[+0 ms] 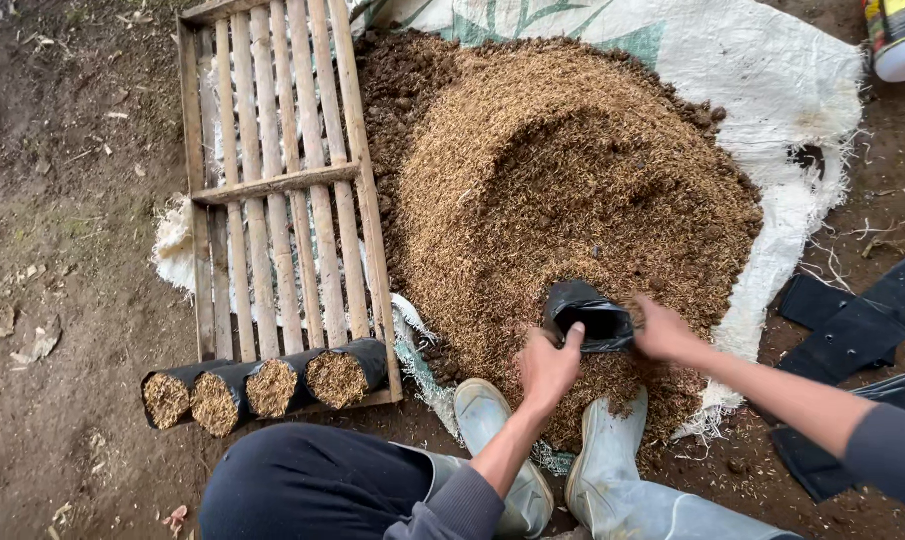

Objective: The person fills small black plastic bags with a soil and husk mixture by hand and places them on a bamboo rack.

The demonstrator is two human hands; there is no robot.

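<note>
My left hand [548, 365] and my right hand [663, 330] both grip the rim of a small black plastic grow bag [585, 312], holding its mouth open. The bag rests against the near edge of a large heap of brown husk and soil mix [573, 180]. The heap lies on a white woven sack sheet [773, 110]. I crouch over it, my grey rubber boots [493, 420] planted at the heap's edge.
A wooden slatted tray [278, 185] lies on the ground to the left, with several filled black bags [263, 385] lined along its near end. Empty flat black bags [853, 320] lie at right. A can [903, 35] stands top right. Bare dirt surrounds everything.
</note>
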